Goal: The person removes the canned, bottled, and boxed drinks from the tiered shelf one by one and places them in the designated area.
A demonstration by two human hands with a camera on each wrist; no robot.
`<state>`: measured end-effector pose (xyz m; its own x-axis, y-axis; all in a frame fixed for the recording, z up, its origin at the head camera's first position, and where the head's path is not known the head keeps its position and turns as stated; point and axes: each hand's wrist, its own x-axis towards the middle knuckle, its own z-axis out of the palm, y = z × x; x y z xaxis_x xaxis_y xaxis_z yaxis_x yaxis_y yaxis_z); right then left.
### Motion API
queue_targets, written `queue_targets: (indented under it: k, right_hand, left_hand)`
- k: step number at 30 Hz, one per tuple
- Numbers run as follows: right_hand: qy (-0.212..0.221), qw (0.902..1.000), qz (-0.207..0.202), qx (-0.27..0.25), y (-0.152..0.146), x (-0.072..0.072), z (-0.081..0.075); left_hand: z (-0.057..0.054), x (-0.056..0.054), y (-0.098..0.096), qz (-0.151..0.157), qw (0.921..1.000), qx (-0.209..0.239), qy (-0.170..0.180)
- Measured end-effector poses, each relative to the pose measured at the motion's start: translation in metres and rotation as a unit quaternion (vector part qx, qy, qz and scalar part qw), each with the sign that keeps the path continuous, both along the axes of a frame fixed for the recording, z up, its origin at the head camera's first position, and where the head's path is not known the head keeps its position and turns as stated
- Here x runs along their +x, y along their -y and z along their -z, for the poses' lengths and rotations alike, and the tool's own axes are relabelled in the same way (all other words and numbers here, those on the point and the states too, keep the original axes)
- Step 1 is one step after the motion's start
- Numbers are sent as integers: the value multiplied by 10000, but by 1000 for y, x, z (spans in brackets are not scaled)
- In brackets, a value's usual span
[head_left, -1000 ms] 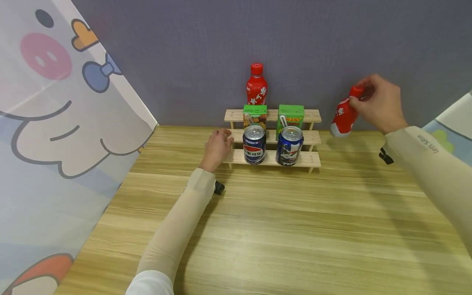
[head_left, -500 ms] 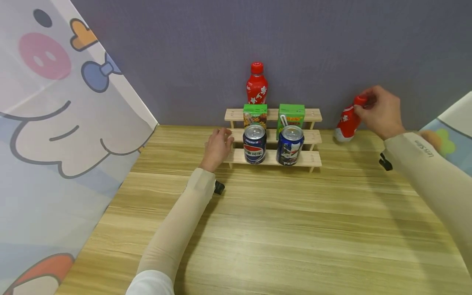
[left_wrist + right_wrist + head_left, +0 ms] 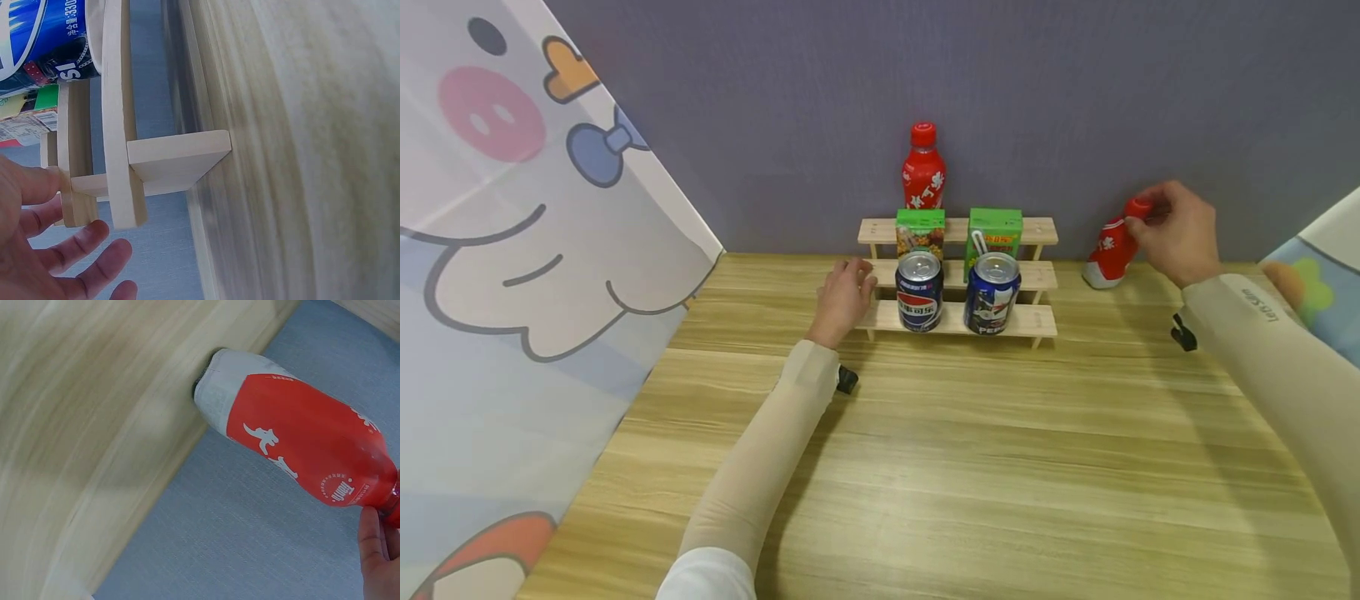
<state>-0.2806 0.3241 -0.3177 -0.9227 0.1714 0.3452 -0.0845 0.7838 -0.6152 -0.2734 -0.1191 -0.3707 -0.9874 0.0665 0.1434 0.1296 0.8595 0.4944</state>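
Red bottle (image 3: 1112, 252), seemingly being positioned—your right hand (image 3: 1184, 237) pinches its top, left hand (image 3: 841, 305) the rack (image 3: 1036, 320); likely next: tilt it upright.

A grey wall (image 3: 752, 100) is rising along the wood-grain surface's (image 3: 940, 450) far edge, a cartoon-printed panel (image 3: 497, 250) is lining its left edge, and another printed panel (image 3: 1330, 258) is showing near its far right corner. Near the far edge's middle, a dark-blue can (image 3: 919, 293) and a bright-blue can (image 3: 992, 295) are standing before two green cartons (image 3: 921, 229).
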Motion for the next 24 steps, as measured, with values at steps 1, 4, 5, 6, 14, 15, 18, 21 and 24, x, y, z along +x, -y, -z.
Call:
queue_targets:
  k: [1, 4, 5, 6, 14, 15, 18, 21, 24]
  right_hand:
    - [2, 10000, 11, -16, 0, -1, 0]
    - [50, 10000, 31, -42, -2, -2, 0]
    - [98, 9999, 9, -53, -3, -2, 0]
    - [151, 9999, -6, -51, -3, -2, -1]
    - [386, 9989, -250, 28, -6, 2, -4]
    - [385, 9989, -260, 47, -6, 3, -4]
    - [197, 9994, -239, 175, -5, 3, -6]
    - [-136, 9993, -220, 284, -1, 5, -9]
    - [-508, 9979, -280, 292, 7, 8, -15]
  left_hand:
    - [0, 0, 0, 2, 10000, 1, -17]
    - [0, 0, 0, 3, 10000, 25, -36]
    - [0, 0, 0, 6, 10000, 20, -49]
    - [0, 0, 0, 7, 10000, 16, -67]
    - [3, -2, 0, 38, 9998, -44, -179]
    - [3, -2, 0, 44, 9998, -36, -176]
    - [3, -2, 1, 55, 9998, -37, -186]
    - [2, -1, 1, 53, 9998, -46, -182]
    - [2, 0, 1, 45, 9998, -48, -201]
